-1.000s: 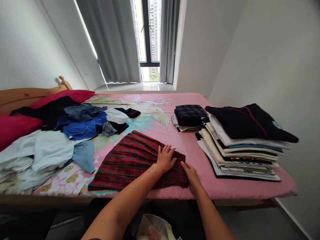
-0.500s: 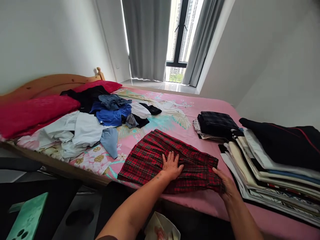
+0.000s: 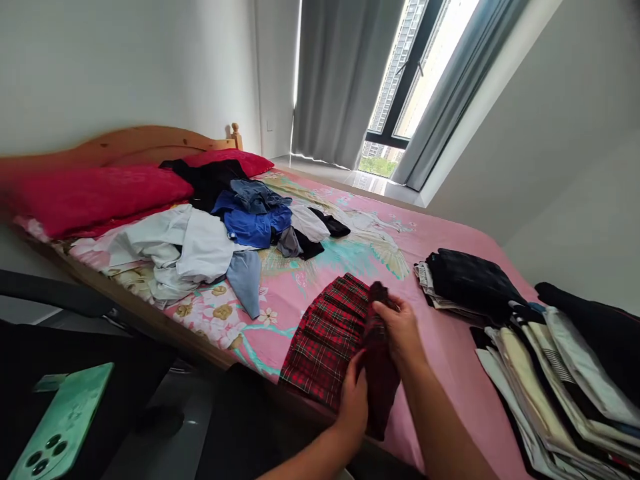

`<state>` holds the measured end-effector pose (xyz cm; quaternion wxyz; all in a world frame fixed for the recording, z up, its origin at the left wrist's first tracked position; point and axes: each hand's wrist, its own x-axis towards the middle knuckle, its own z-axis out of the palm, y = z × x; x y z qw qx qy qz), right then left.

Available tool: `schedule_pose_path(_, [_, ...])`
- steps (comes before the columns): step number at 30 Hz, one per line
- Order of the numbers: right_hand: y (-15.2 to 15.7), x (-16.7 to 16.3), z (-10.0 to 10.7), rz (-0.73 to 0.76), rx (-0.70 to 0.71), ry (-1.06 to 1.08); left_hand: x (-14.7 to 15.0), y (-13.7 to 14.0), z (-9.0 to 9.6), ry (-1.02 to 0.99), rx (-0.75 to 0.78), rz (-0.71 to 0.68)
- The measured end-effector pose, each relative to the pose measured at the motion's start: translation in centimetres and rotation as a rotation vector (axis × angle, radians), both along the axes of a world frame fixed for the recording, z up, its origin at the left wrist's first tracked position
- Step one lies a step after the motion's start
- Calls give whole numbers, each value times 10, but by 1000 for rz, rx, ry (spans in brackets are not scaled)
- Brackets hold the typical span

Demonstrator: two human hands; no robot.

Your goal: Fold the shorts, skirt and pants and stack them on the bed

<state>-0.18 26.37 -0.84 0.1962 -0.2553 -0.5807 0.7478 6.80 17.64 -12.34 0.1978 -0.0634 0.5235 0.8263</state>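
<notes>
A red plaid pleated skirt (image 3: 325, 340) lies on the near edge of the bed. Its right end is lifted and turned over toward the left, and the darker inner side shows. My right hand (image 3: 400, 327) grips the raised waist end, thumb on the near face. Lower down, my left hand (image 3: 354, 400) holds the turned-over part near the bed's edge, its fingers partly behind the cloth. The skirt's left portion rests flat on the pink sheet (image 3: 440, 393).
Folded clothes stand in a tall stack (image 3: 545, 400) at the right, with a smaller dark pile (image 3: 470, 280) behind. Loose clothes (image 3: 200, 247) lie heaped at the left by red pillows (image 3: 110, 197). A green phone (image 3: 65, 420) sits at lower left.
My right hand has lifted the skirt's right end and brought it leftward over the rest. My left hand has moved from lying flat on the skirt to gripping its near edge. The view has shifted.
</notes>
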Motion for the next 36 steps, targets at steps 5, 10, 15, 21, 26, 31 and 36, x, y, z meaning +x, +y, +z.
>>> schedule_pose_path(5, [-64, -35, -57, 194, -61, -156, 32, -87, -15, -75, -85, -19])
schedule_pose_path(10, [-42, 7, -60, 128, 75, 29, 13, -126, 12, 180, -235, 4])
schedule_pose_path(15, [-2, 64, -64, -69, 667, 82, -54, -94, 62, 837, -545, -248])
schedule_pose_path(21, [-16, 116, -131, 126, 1106, -70, -124, -33, 30, 1247, -1206, -578])
schedule_pose_path(26, [-21, 138, -157, -45, 693, -116, -134, -30, -6, 1316, -1361, -624])
schedule_pose_path(31, [7, 119, -137, -36, 3, -72, -133, -31, -5, 1342, -1371, -585])
schedule_pose_path(36, [19, 108, -108, 95, -294, -128, -133, -29, -2, 1328, -1366, -590])
